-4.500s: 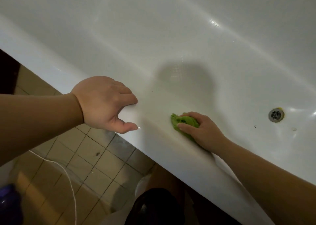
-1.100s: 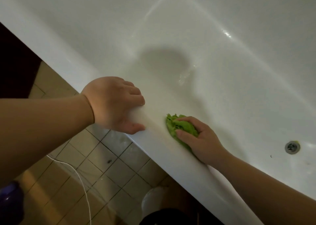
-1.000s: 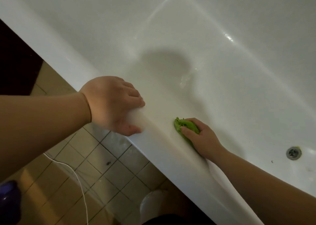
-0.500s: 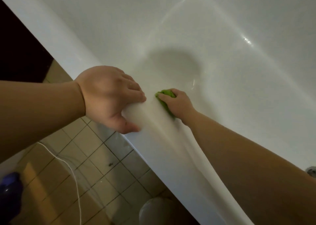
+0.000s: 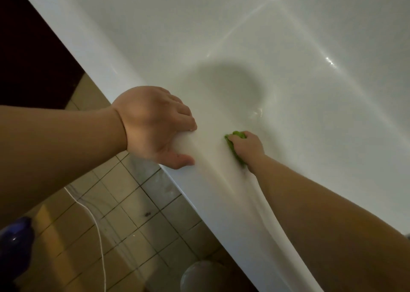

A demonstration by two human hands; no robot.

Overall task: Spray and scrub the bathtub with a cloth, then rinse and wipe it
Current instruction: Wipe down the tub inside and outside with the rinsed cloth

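Observation:
The white bathtub [image 5: 221, 36] fills the upper and right part of the head view, its near rim running diagonally from upper left to lower right. My left hand [image 5: 153, 125] grips that rim, fingers curled over the inner edge and thumb on the outer side. My right hand [image 5: 246, 147] reaches down the near inner wall and presses a crumpled green cloth [image 5: 235, 146] against it, fingers curled over the cloth. Most of the cloth is hidden under the hand.
Beige floor tiles [image 5: 124, 220] lie outside the tub at lower left, crossed by a thin white cord [image 5: 97, 229]. A dark blue object [image 5: 15, 245] sits at the left bottom edge. A pale round object [image 5: 199, 276] shows below the rim.
My right hand has swept the cloth leftward along the inner wall toward my left hand, then slipped slightly lower. The view turned left, and the drain left the frame. My left hand stays on the rim.

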